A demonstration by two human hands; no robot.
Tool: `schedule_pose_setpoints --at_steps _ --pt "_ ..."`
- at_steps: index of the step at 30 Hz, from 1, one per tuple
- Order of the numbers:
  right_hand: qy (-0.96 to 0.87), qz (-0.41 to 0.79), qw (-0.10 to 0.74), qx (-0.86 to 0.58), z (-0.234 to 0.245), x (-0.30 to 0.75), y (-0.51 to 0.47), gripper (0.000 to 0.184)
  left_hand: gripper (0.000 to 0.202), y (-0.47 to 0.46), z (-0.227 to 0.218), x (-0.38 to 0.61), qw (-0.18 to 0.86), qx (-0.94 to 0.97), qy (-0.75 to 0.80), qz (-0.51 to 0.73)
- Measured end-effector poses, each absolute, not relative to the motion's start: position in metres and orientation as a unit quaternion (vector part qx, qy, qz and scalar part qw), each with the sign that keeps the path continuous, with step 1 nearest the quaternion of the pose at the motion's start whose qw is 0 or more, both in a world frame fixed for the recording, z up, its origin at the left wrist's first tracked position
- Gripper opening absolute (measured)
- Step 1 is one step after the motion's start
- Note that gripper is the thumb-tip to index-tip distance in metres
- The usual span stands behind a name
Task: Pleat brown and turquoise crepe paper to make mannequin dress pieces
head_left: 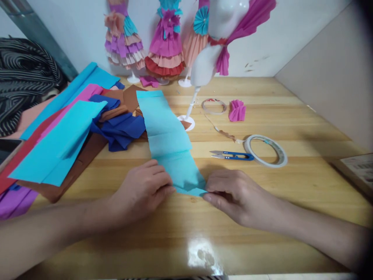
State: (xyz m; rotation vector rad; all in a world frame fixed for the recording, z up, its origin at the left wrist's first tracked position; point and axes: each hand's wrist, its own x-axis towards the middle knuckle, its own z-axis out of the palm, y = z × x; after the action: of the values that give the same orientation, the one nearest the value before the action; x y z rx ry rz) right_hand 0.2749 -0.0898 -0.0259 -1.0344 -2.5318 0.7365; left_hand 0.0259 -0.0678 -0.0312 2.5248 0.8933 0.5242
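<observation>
A long light-blue strip of crepe paper (170, 136) lies on the wooden table, stretching away from me, with crease lines across it. Its near edge is turned up in a narrow fold. My left hand (145, 188) pinches the left corner of that edge between thumb and fingers. At the right corner, my right hand (233, 194) grips the fold the same way. Beyond the right hand lie blue-handled thread snips (233, 155), touching a roll of double-sided tape (284, 159).
Folded crepe paper in several colours, with a blue sheet (58, 144) on top, is piled at left. A white mannequin (201, 66) wearing magenta paper stands behind the strip. Small dressed forms (166, 46) line the wall. A thinner tape ring (214, 111) and a pink ruffled piece (237, 111) lie at right.
</observation>
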Motion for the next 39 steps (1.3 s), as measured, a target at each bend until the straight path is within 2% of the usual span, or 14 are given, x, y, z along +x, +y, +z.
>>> schedule_pose_setpoints --at_steps 4,9,14,19,21,25,27,29,32,35,37,39 --pt "-0.886 0.225 0.119 -0.387 -0.026 0.272 -0.092 0.029 0.014 -0.068 -0.032 0.025 0.244 0.882 0.363 0.174" --pt "-0.881 0.179 0.098 -0.427 -0.025 0.267 -0.095 0.023 0.009 -0.071 -0.034 0.025 0.203 0.891 0.376 0.157" --pt "-0.857 0.215 0.096 -0.458 -0.022 0.270 -0.089 0.025 0.007 -0.072 -0.032 0.028 0.175 0.899 0.369 0.160" --pt "-0.861 0.292 0.059 -0.412 -0.015 0.283 -0.075 0.018 0.020 -0.071 -0.030 0.029 0.149 0.919 0.336 0.140" --pt "-0.865 0.315 0.077 -0.382 -0.012 0.287 -0.071 0.016 0.022 -0.071 -0.031 0.029 0.148 0.921 0.330 0.146" --pt "-0.877 0.313 0.184 -0.314 -0.010 0.289 -0.072 0.015 0.023 -0.071 -0.032 0.029 0.143 0.923 0.316 0.166" --pt "-0.891 0.312 0.193 -0.266 -0.011 0.286 -0.076 0.016 0.023 -0.071 -0.033 0.029 0.149 0.922 0.315 0.170" --pt "-0.908 0.309 0.155 -0.236 -0.013 0.283 -0.079 0.015 0.021 -0.070 -0.033 0.029 0.172 0.916 0.321 0.168" --pt "-0.913 0.315 0.094 -0.243 -0.017 0.281 -0.081 0.012 0.014 -0.065 -0.034 0.030 0.264 0.881 0.347 0.184" --pt "-0.910 0.309 0.084 -0.262 -0.019 0.280 -0.082 0.012 0.009 -0.061 -0.032 0.029 0.341 0.802 0.412 0.267" --pt "-0.913 0.294 0.089 -0.269 -0.020 0.279 -0.082 0.013 0.011 -0.059 -0.028 0.026 0.326 0.787 0.417 0.315" --pt "-0.914 0.290 0.092 -0.267 -0.021 0.278 -0.082 0.012 0.012 -0.059 -0.024 0.023 0.267 0.855 0.330 0.297"
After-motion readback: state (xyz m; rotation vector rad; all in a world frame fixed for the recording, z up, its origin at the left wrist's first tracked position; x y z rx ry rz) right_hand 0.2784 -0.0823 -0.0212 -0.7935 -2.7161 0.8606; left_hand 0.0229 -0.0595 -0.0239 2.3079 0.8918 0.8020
